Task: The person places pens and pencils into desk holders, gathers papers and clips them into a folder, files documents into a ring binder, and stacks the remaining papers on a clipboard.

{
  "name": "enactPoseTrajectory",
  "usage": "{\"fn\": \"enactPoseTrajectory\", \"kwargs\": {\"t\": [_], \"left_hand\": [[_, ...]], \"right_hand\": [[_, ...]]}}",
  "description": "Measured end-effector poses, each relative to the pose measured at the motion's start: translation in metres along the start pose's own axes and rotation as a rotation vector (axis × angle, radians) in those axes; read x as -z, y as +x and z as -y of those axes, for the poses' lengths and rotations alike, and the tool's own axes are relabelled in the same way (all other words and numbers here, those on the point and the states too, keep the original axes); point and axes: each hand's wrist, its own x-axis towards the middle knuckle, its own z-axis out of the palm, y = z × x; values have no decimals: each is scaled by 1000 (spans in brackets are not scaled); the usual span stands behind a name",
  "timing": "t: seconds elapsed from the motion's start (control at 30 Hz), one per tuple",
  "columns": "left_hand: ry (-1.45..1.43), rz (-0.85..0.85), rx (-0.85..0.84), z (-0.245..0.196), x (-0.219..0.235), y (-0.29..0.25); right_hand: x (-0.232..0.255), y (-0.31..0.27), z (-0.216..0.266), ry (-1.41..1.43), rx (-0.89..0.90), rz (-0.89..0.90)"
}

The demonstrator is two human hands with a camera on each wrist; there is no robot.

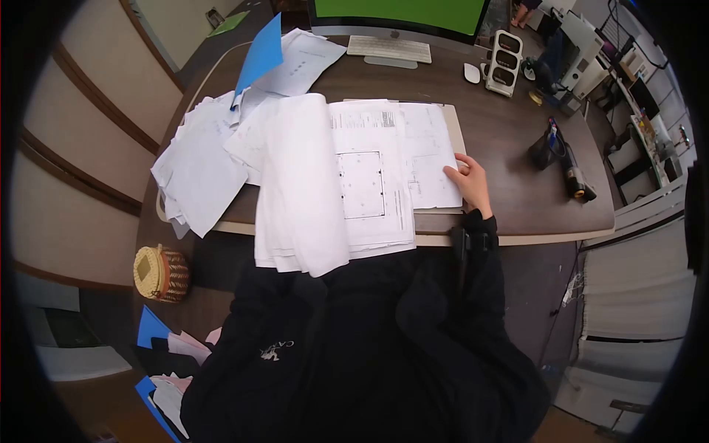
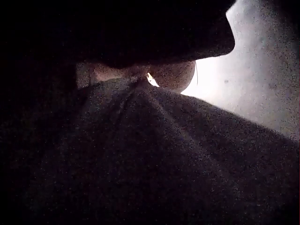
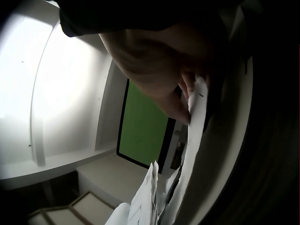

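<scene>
My right hand [image 1: 473, 184] is at the right edge of a sheaf of drawing sheets [image 1: 432, 159] on the desk, thumb on top. In the right wrist view the thumb and fingers of that hand [image 3: 154, 70] pinch the edge of the white sheets [image 3: 190, 145]. Left of it lies a printed floor plan [image 1: 362, 184], its stack overhanging the desk's front edge. White pages [image 1: 299, 170] curl over its left side. My left hand is hidden in the head view; a dim bit of it [image 2: 176, 77] shows between dark cloth in the left wrist view, and what it holds cannot be made out.
Loose papers [image 1: 199, 162] with a blue folder [image 1: 260, 55] spread over the desk's left. A keyboard [image 1: 389, 49], monitor [image 1: 399, 15], mouse [image 1: 472, 72] and power strip [image 1: 504, 63] stand at the back. A pen cup [image 1: 543, 153] is at right, a woven basket [image 1: 161, 273] at lower left.
</scene>
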Motion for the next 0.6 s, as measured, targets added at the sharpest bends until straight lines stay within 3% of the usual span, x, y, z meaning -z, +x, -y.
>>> {"fn": "enactPoseTrajectory", "kwargs": {"t": [0.2,0.37,0.43,0.47,0.6], "left_hand": [[-65,67,51,7,-22,72],[-116,114,76,11,-31,108],[1023,-187,-325,12,-22,105],[1093,-256,-233,4,-55,99],[939,-220,-221,6,-40,101]], "right_hand": [[-8,14,-22,-389,171,107],[-9,4,-21,-271,177,194],[-12,-1,-21,-237,166,219],[-13,-3,-20,-234,189,221],[-16,-15,-4,-261,143,267]]}}
